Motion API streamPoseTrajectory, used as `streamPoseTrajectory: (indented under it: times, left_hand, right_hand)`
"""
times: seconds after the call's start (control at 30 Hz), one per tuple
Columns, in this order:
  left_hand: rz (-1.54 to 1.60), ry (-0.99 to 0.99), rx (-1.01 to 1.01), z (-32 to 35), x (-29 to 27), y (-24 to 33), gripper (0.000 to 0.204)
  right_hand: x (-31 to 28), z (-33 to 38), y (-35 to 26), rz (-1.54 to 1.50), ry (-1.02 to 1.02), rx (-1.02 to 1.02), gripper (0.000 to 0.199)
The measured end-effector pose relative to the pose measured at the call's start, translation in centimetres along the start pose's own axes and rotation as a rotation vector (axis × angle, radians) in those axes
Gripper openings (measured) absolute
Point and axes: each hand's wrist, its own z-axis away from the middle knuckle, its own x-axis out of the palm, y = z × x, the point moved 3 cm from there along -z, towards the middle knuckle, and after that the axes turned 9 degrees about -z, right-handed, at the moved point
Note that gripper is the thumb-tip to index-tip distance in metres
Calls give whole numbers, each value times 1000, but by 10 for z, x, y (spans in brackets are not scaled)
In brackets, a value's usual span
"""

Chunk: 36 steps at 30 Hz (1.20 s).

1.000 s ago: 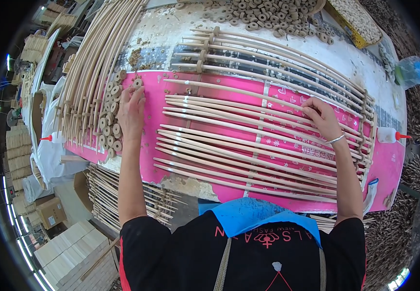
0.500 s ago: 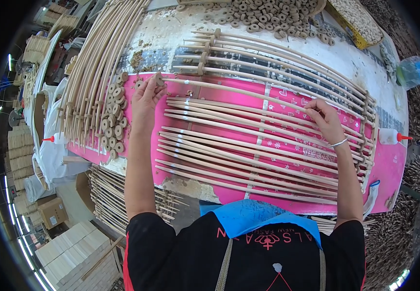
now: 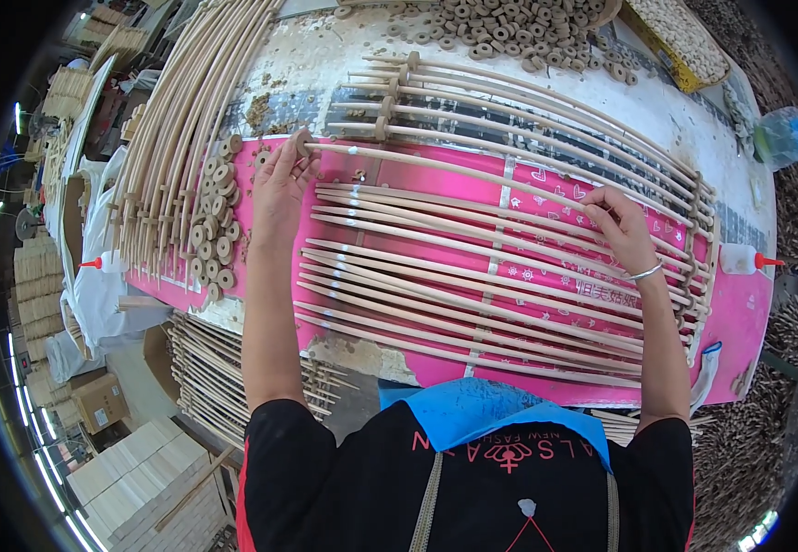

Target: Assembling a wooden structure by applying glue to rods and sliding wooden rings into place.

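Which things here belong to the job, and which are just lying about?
In the job:
wooden ring, in the left hand
wooden rod, in the right hand
loose rings near the left hand

Seemingly just lying about:
cardboard box
stacked pale boards

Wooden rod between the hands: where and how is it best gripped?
Probably pinch the rod on its right stretch, by the right hand, from the near side: the shaft is slender, a gap separates it from the next rods, and its left end is at the ring in the left hand.
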Motion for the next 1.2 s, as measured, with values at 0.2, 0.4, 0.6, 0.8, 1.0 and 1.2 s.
streamPoseTrajectory:
  times: [0.2, 0.4, 0.6, 0.8, 1.0, 1.2]
  left_hand:
    - [-114, 2, 16, 6, 17, 4, 53]
    - [-348, 79, 60, 19, 59, 8, 85]
    - [-332, 60, 95, 20, 74, 3, 93]
    - [-325, 39, 114, 22, 81, 0, 97]
    - [-384, 19, 109, 16, 78, -9, 96]
    - [-507, 24, 177, 17, 81, -6, 76]
  right_hand:
    - [1, -1, 1, 19, 20, 6, 14]
    - [7, -3, -2, -86, 39, -17, 13]
    - [4, -6, -7, 69, 86, -136, 13]
    - [5, -7, -15, 328, 114, -249, 14]
    - [8, -11, -10, 227, 158, -116, 15]
    - [6, -14, -6, 383, 184, -207, 16]
